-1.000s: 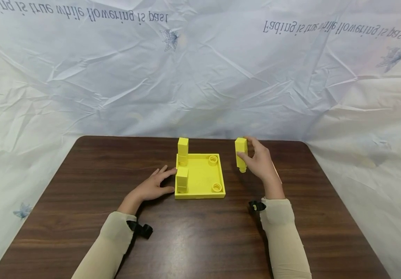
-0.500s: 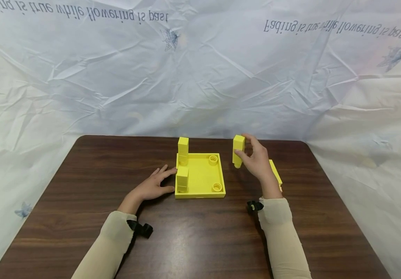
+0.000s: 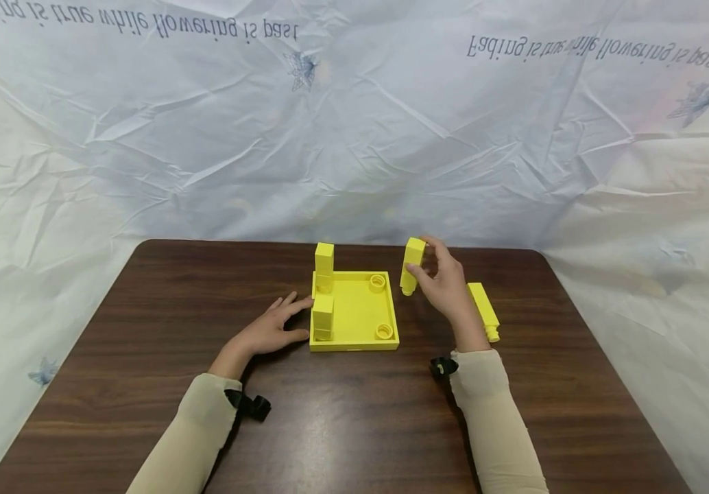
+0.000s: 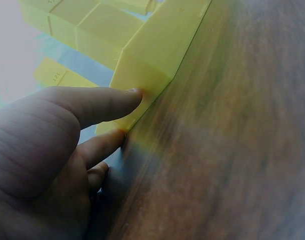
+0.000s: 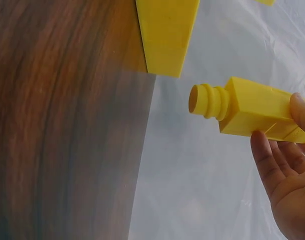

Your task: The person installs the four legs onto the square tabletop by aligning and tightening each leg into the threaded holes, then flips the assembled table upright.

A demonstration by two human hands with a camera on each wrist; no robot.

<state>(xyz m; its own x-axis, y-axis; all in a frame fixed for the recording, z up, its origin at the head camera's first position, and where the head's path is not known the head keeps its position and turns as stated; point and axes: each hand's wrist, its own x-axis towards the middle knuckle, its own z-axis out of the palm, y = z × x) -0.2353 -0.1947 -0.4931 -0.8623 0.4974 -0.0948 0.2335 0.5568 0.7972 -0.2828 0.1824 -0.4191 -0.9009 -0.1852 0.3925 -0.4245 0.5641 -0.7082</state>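
Observation:
A square yellow tray lies on the table, with two yellow posts, a far one and a near one, upright at its left corners. Round threaded sockets show at its two right corners. My left hand rests with thumb and fingertips against the tray's left side; its thumb presses the wall in the left wrist view. With my right hand I pinch a yellow square post, held off the table right of the tray. Its threaded end points down in the head view.
Another yellow post lies on the table to the right of my right wrist. The dark wood table ends at a far edge, with a wrinkled pale sheet hanging behind it.
My right hand has moved left toward the tray with the post, which now tilts slightly. The lying post has come into view from behind the right hand. My left hand has stayed put.

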